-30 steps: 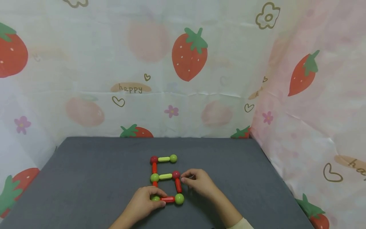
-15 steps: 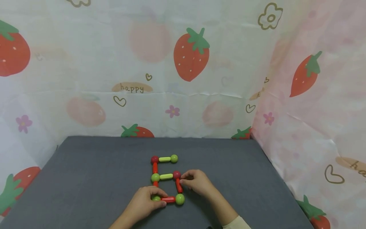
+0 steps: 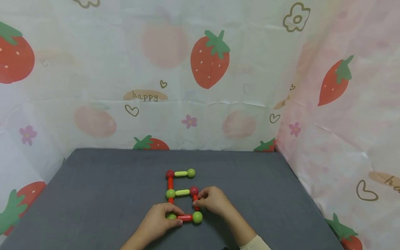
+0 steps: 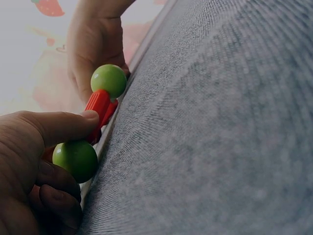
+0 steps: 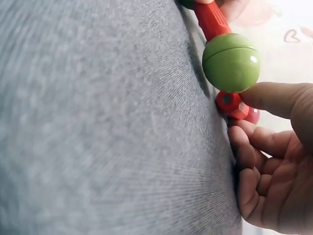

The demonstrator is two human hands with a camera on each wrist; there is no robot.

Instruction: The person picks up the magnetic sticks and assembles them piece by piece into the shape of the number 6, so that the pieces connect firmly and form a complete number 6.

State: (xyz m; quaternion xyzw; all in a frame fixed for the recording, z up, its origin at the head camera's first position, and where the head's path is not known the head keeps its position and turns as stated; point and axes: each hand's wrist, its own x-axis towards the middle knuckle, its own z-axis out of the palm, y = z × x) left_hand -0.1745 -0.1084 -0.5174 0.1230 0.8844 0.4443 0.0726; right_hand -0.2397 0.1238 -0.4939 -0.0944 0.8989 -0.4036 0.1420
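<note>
Magnetic rods and balls lie on the grey table in a shape like a 6. My left hand (image 3: pixel 157 219) holds its lower left corner, fingers around a green ball (image 4: pixel 76 160) and thumb on the bottom red rod (image 3: pixel 185 217). That rod runs to another green ball (image 3: pixel 197 217) at the lower right. My right hand (image 3: pixel 215 201) pinches the right-side red rod (image 5: pixel 238 107) between thumb and fingertips, below a dark red ball (image 3: pixel 194 190). The rod's grey-tipped near end shows close to the lower right green ball in the right wrist view.
Two yellow-green rods, the middle one (image 3: pixel 182 192) and the top one (image 3: pixel 180 173), form the shape's crossbars. A small green ball (image 3: pixel 191 173) ends the top bar. A strawberry-print curtain (image 3: pixel 209 114) stands behind the grey table (image 3: pixel 109 184) and along its sides.
My right hand has moved slightly left and down, from beside the dark red ball onto the right-side red rod, which now stands a bit straighter. The left hand keeps its hold.
</note>
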